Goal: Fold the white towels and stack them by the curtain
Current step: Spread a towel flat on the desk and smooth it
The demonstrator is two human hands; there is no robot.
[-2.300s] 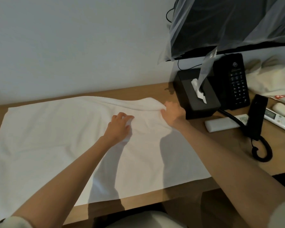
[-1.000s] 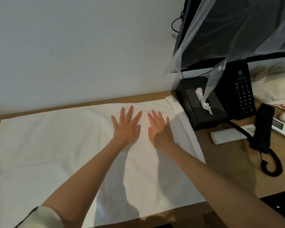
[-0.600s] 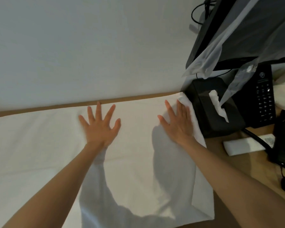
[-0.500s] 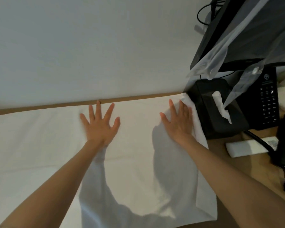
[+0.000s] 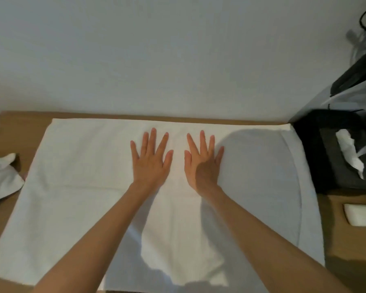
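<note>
While the towel (image 5: 82, 187) lies spread flat across the surface (image 5: 19, 127), the left hand (image 5: 149, 163) and right hand (image 5: 202, 166) press palms-down on its middle, side by side, fingers straight and splayed. Farther right, a tissue box (image 5: 325, 166) sits just beside the towel's far corner.

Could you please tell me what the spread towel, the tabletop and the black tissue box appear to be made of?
The towel looks like soft cotton cloth, matte white: limp, faintly creased, hemmed at the edge. The tabletop seems wood or wood-look laminate, smooth matte brown. The black tissue box may be plastic or faux leather; too dark to tell.
</note>
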